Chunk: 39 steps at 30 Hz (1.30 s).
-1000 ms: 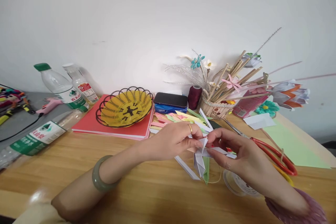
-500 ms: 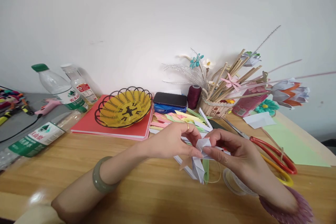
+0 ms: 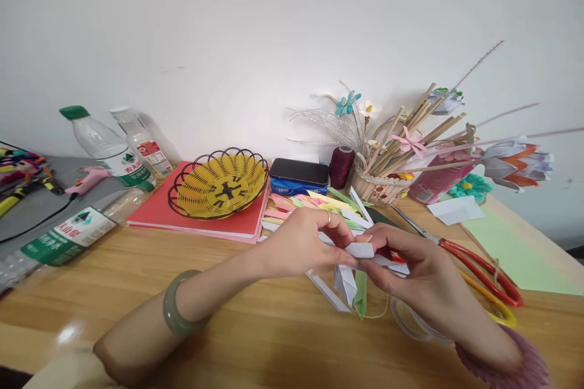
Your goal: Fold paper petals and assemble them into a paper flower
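Two hands meet over the near middle of the wooden counter (image 3: 283, 340), both pinched shut on one small folded white paper piece (image 3: 360, 250). The left hand (image 3: 301, 243), with a pale green bangle (image 3: 176, 310) on its wrist and a ring on one finger, holds the piece's left end between thumb and fingertips. The right hand (image 3: 410, 267) nips the right end, fingers curled close. From the held piece a folded point hangs down toward the counter beside a narrow green paper strip (image 3: 361, 293).

Such paper looks feather-light, thin and easily creased. It would likely crush or tear under a hard squeeze, so the folded edges and corners, where layers stack, seem the safest places to grip.

Just right of the hands lie red-handled scissors (image 3: 483, 264) and a clear tape roll (image 3: 410, 322). Behind the hands spreads a fan of pastel paper strips (image 3: 310, 203). Further back stand a yellow woven basket with a dark wire rim (image 3: 219, 182) on a red folder (image 3: 155, 216), a dark phone on a blue pack (image 3: 298, 173), a maroon thread spool (image 3: 340, 165), and a small basket of wooden sticks and paper flowers (image 3: 378, 185). At far left are plastic water bottles (image 3: 107, 149) and a pink glue gun (image 3: 89, 179). A light green sheet (image 3: 515, 252) lies at far right. A plain white wall (image 3: 274, 42) closes off the room behind.
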Motion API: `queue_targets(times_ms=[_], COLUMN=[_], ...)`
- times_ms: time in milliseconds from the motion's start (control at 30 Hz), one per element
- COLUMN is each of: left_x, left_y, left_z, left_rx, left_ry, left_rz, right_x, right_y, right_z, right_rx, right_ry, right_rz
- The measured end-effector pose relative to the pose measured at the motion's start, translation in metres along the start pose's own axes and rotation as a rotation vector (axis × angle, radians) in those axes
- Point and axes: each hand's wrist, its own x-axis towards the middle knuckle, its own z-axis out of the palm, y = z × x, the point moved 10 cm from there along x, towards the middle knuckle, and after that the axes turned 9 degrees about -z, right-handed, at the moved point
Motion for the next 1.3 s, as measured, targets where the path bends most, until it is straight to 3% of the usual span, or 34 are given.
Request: queue_targets(times_ms=[100, 200, 467, 533, 767, 933, 1000, 1167, 1300], left_x=[-0.003, -0.004, 0.002, 0.001, 0.001, 0.000, 0.001, 0.005, 0.006], left_y=[0.003, 0.007, -0.007, -0.009, -0.006, -0.003, -0.004, -0.009, -0.016], left_z=[-0.004, -0.004, 0.015, 0.021, 0.015, 0.012, 0.011, 0.006, 0.004], left_rx=[0.002, 0.005, -0.366, -0.378, -0.275, -0.222, -0.213, -0.245, -0.244], left_ry=[0.087, 0.077, -0.332, -0.378, -0.204, -0.212, -0.211, -0.135, -0.079], left_rz=[0.054, 0.069, -0.127, -0.129, -0.075, -0.035, -0.032, -0.070, -0.109], right_x=[0.000, 0.000, -0.005, -0.006, -0.005, -0.006, -0.005, -0.007, -0.011], right_y=[-0.015, -0.024, 0.006, 0.011, 0.016, 0.021, 0.015, -0.027, -0.041], right_z=[-0.010, -0.009, -0.023, -0.027, -0.026, -0.026, -0.027, -0.032, -0.027], right_rx=[-0.120, -0.156, 0.011, 0.004, -0.031, -0.048, -0.103, -0.361, -0.470], right_ry=[0.099, 0.084, 0.207, 0.236, 0.181, 0.157, 0.164, 0.264, 0.287], right_rz=[-0.144, -0.224, -0.026, -0.019, 0.033, 0.037, -0.011, -0.307, -0.405])
